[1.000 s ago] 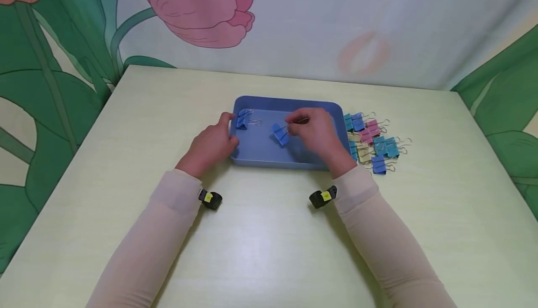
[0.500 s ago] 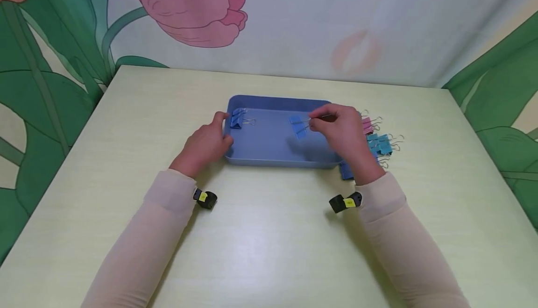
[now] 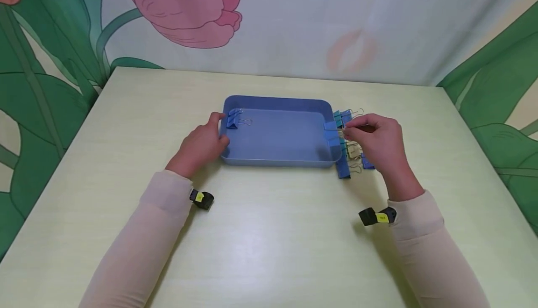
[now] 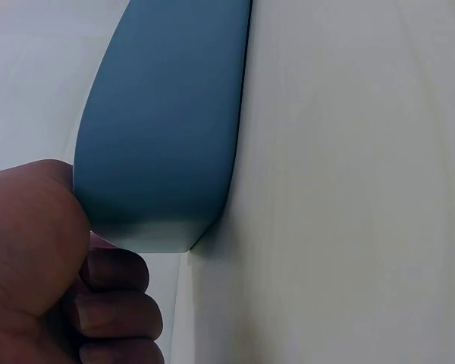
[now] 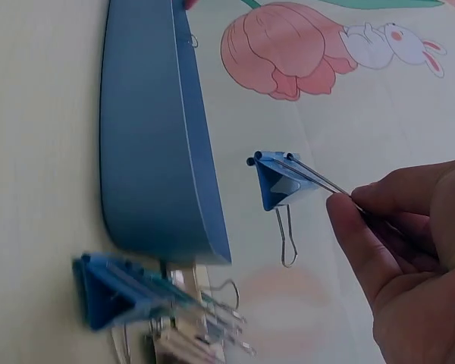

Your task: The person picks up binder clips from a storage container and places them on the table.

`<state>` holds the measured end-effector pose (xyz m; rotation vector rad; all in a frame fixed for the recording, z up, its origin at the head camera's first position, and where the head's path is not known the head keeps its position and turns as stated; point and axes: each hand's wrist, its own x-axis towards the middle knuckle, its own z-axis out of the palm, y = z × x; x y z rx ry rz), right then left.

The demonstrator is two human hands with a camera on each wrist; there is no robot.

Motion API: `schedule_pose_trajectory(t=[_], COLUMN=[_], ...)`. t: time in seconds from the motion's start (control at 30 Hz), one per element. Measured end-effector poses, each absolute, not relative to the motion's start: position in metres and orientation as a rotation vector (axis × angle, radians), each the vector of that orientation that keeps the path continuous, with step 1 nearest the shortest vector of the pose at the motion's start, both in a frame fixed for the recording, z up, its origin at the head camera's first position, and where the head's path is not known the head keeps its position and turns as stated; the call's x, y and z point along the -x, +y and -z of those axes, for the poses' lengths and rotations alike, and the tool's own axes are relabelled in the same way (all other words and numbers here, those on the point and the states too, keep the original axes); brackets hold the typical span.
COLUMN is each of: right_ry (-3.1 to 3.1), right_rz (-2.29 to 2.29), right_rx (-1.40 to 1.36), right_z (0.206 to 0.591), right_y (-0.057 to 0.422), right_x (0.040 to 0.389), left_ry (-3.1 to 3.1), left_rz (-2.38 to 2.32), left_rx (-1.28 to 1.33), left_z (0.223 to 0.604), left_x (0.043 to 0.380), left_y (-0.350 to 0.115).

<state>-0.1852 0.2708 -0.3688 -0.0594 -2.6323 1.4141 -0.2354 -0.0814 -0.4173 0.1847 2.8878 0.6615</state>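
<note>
My left hand (image 3: 201, 144) grips the left end of a blue tray (image 3: 277, 162); in the left wrist view its thumb lies against the tray's end wall (image 4: 163, 121), with other fingers curled below. My right hand (image 3: 380, 144) pinches a wire handle of a blue binder clip (image 3: 332, 135) between thumb and index finger. That clip overlaps the tray's right end in the head view. In the right wrist view the held clip (image 5: 273, 186) hangs above the rim, its other handle pointing down. Inside the tray, at its left end, sit blue binder clips (image 3: 232, 120).
Several binder clips, among them a blue one (image 3: 343, 168) and a yellow one (image 3: 354, 152), lie on the table beside the tray's right end, partly hidden by my right hand. A floral curtain (image 3: 286, 27) hangs behind the table's back edge.
My right hand has carried the blue binder clip rightward, from over the middle of the tray to its right end. My left hand has stayed at the tray's left end.
</note>
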Motion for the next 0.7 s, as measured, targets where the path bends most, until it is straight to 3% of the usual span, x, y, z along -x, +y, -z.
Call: schedule_pose_trajectory(t=[0.7], right_ry=[-2.591], right_rz=[-1.405], right_rx=[0.367], right_z=[0.382], right_y=[0.329], right_x=[0.143], left_ry=[2.886], left_rz=[-0.668], left_rx=[-0.189], left_z=[0.417], left_x=[0.235], left_y=[-0.081])
